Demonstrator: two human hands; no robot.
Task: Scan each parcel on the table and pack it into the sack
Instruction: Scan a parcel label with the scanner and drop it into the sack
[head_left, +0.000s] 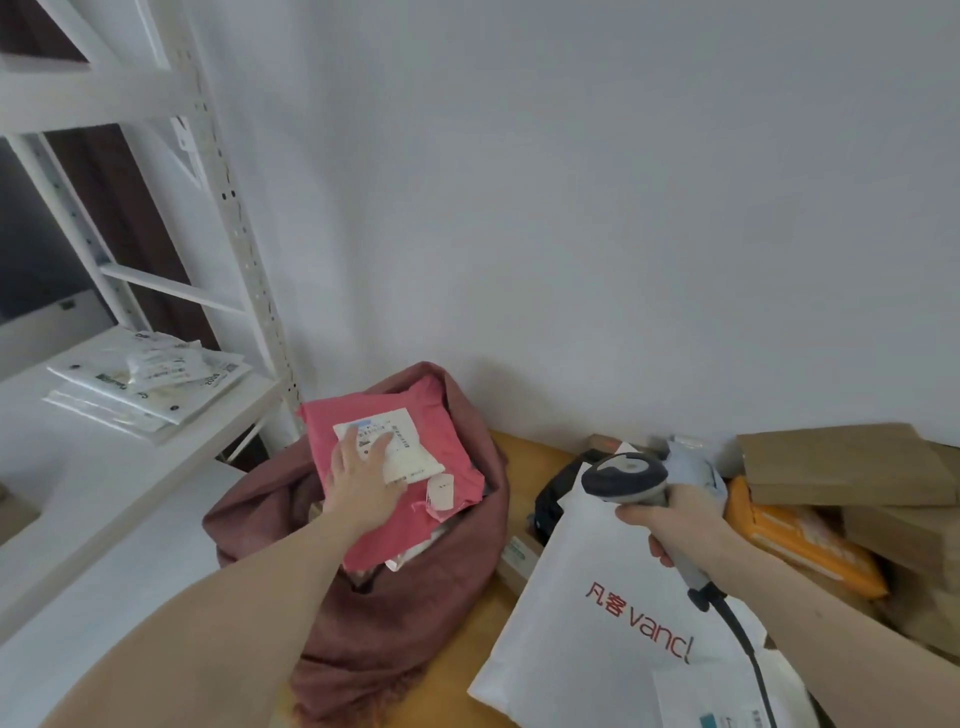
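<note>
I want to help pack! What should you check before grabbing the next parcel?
1. Pink parcel sits in the sack: ok, left hand presses it with flat fingers.
2. Its label scanned: cannot tell.
3. Scanner gripped by right hand: ok.
4. Scanner cable free: not ok, it lies across the white Vancl parcel.
5. Room left in sack: cannot tell.

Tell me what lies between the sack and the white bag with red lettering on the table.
In the head view, bare tabletop separates the sack from the white bag in front; farther back, a small box sits in the gap, partly under the bag.
</note>
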